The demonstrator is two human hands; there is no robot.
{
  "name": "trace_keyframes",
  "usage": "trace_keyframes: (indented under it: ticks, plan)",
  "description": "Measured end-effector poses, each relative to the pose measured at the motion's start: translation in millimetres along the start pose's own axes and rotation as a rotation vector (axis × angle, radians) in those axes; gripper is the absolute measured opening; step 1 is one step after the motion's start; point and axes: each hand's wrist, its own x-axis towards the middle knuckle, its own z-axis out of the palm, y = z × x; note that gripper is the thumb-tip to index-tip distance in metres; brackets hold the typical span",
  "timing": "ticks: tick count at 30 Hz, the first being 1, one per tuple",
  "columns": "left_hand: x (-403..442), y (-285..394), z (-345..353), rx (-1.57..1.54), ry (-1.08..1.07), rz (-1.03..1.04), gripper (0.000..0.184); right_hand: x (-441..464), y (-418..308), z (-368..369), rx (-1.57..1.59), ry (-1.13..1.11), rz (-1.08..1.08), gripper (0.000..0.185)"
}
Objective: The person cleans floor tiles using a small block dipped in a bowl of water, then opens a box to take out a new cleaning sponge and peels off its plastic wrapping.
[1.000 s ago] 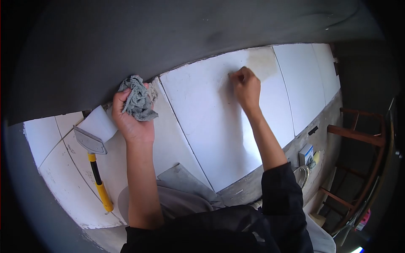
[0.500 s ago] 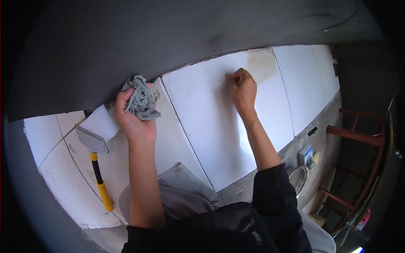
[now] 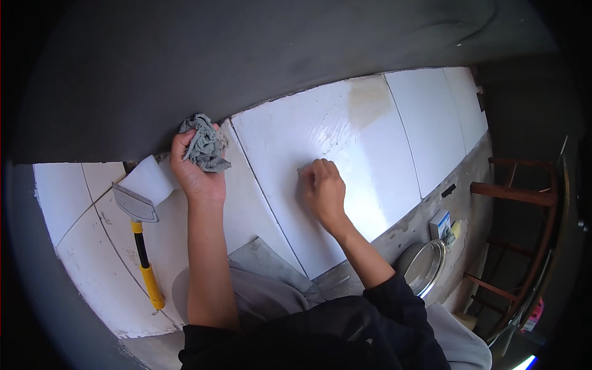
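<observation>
A crumpled grey cloth (image 3: 205,149) is bunched in my left hand (image 3: 200,182), whose fingers curl round it near the dark wall. My right hand (image 3: 328,194) is closed in a pinch over a large white tile (image 3: 376,163). A small greyish bit shows at its fingertips, too hidden to name. Wet-looking streaks mark the tile above that hand, and a beige stain (image 3: 369,102) lies near its upper edge. Left of my left forearm, a scraper (image 3: 147,265) with a yellow and black handle rests on the tiles, its wide head near a white block (image 3: 148,180).
A dark wall (image 3: 259,55) borders the tiles along the top. On the right are a round metal basin (image 3: 422,265), a small blue and white box (image 3: 439,223) and a reddish-brown frame (image 3: 512,193). A flat grey piece (image 3: 268,262) lies by my knee.
My right hand has moved down and left across the tile, uncovering shiny streaks near where it was. My left hand still holds the cloth in nearly the same place. The view has shifted slightly.
</observation>
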Motion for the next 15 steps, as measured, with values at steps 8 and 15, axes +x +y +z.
trace_keyframes:
  ticks: [8,15]
  plan:
    - [-1,-1,0,0.037,-0.012,0.017,0.024,3,11,6,-0.113,0.193,0.021,0.013]
    - [-1,2,-8,0.042,-0.107,0.003,0.026,-67,15,-69,1.01,-0.042,0.587,0.008]
